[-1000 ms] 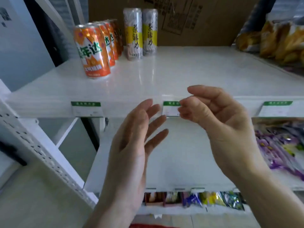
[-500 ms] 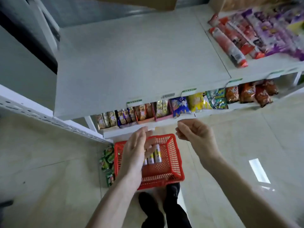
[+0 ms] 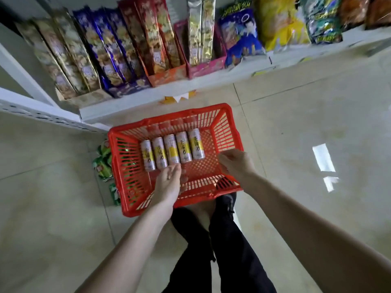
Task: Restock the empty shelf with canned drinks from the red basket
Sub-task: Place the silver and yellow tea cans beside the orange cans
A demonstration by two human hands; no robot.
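A red plastic basket [image 3: 227,132] stands on the floor below me. Several silver-and-yellow drink cans [image 3: 172,151] lie side by side in a row on its bottom. My left hand [image 3: 169,182] reaches down into the basket with straight fingers, its fingertips just short of the near ends of the cans, holding nothing. My right hand [image 3: 236,163] hovers over the basket's right side with loosely curled fingers, empty, to the right of the cans. The shelf being restocked is out of view.
The bottom shelf [image 3: 135,102] ahead carries boxed biscuits [image 3: 118,49] and snack bags [image 3: 281,22]. Green packets [image 3: 103,163] lie on the floor left of the basket. My legs and shoes [image 3: 224,229] stand right behind the basket. Tiled floor [image 3: 306,115] stretches to the right.
My view has swung down from the upper shelf with its cans to the floor basket. Both hands have dropped from shelf height into the basket, still empty.
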